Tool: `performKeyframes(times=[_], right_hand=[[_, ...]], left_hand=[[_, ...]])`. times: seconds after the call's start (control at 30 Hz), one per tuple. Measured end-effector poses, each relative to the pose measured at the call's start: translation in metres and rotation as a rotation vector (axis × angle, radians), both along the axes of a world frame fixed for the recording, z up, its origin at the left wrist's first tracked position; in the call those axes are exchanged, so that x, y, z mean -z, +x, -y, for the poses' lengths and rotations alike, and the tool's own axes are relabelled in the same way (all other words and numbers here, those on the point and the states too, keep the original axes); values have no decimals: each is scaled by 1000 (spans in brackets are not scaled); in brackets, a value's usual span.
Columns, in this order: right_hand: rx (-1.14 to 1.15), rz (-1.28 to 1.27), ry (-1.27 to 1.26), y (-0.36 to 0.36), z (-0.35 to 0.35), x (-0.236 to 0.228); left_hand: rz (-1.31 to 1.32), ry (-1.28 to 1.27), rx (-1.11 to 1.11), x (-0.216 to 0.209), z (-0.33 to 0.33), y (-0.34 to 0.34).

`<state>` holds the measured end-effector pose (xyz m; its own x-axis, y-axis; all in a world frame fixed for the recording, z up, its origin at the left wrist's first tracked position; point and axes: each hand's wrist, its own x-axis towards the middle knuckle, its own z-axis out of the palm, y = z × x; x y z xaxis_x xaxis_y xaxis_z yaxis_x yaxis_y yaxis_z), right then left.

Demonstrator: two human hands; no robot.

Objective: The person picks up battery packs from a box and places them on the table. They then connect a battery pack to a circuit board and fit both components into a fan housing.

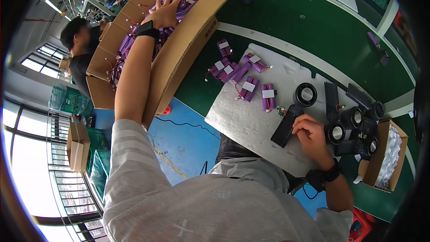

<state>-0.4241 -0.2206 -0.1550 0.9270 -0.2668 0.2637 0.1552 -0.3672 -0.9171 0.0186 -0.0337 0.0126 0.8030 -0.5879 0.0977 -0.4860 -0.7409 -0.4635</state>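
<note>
My left hand (163, 17) is inside a large cardboard box at the far left, its fingers spread over a heap of purple battery packs (127, 44) with thin wires and white connectors. My right hand (310, 135), fingers curled, is against the handle of a black device (286, 125) lying on a white foam board (242, 123). This device has a round head with a silver disc, and a small green circuit board (281, 110) sits beside its handle. Left of it on the board lie several purple battery packs with white labels, such as one battery pack (268, 97).
The cardboard box (190, 47) has its flaps up. More black round-headed parts (354, 118) crowd the green table at the right, beside a small carton (396, 157) with white packing. A co-worker (79, 49) is beyond the box. A red stool (360, 224) shows at lower right.
</note>
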Motion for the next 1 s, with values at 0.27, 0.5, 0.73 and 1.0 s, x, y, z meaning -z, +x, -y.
performKeyframes(times=[0.27, 0.5, 0.73, 1.0], right_hand=[[2, -29, 5, 3, 0, -4], [-3, -35, -12, 3, 2, -4], [-10, -63, -14, 2, 2, -6], [-2, -1, -12, 2, 1, -2]], left_hand=[[-121, -232, 432, 20, -20, 30], [-67, -184, 452, 24, -18, 38], [73, -215, 429, 29, -22, 31], [197, -195, 549, 31, -20, 18]])
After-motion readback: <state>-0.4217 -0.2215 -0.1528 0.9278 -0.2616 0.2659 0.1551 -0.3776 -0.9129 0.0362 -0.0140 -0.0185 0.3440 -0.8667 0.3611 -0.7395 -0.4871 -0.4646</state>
